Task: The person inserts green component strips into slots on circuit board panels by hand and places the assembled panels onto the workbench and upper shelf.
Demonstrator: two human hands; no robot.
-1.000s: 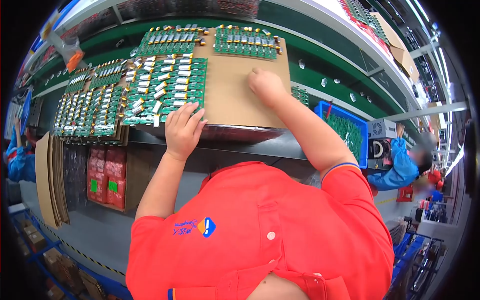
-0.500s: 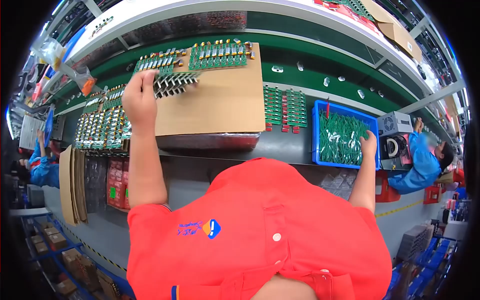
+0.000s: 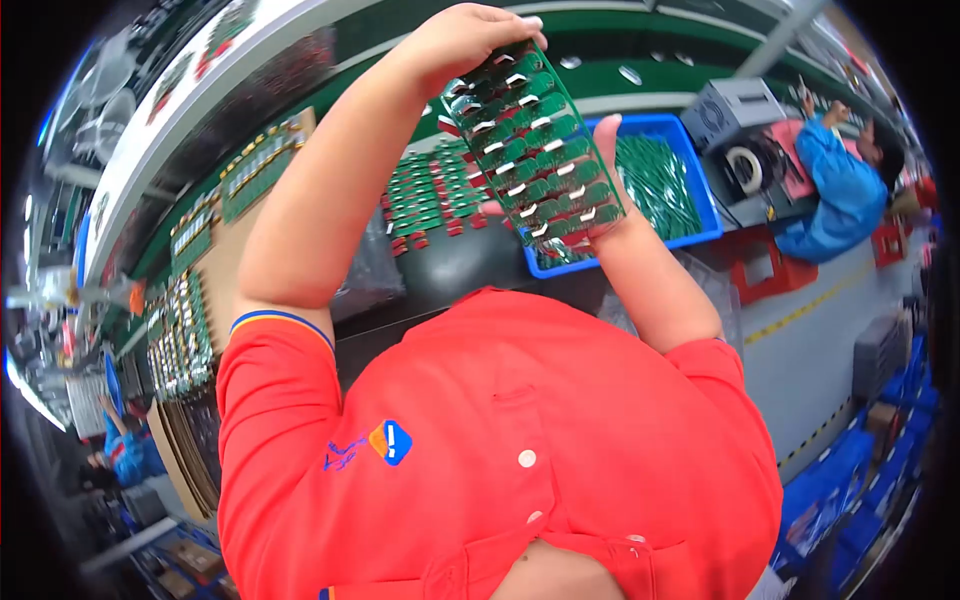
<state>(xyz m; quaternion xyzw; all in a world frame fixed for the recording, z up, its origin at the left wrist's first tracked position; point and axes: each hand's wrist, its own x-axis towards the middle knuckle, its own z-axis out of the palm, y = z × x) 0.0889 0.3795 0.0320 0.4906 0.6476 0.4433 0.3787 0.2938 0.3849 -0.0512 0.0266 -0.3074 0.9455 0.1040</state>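
A green circuit board panel (image 3: 540, 150) with rows of small boards and pale parts is held up tilted over the bench. My left hand (image 3: 475, 40) grips its upper end, with fingertips over the top edge. At the lower end, my right hand (image 3: 618, 218) supports the panel from behind, its thumb up beside the right edge and fingertips showing past the left edge; the panel hides most of its palm. Behind the panel is a blue bin (image 3: 703, 170) holding many green strips. More green and red boards (image 3: 420, 190) lie on the bench to the left.
Cardboard (image 3: 228, 270) and board panels with silver parts (image 3: 180, 335) are at the left. A grey boxy device (image 3: 735, 112) stands beyond the bin. One person in blue (image 3: 835, 195) is at the right, another (image 3: 132, 455) at the far left. Upright cardboard sheets (image 3: 180, 450) stand below the bench.
The view has turned right. My left hand has carried a panel from the cardboard area towards the bin. My right hand has moved from the bin's right side to the panel's lower end.
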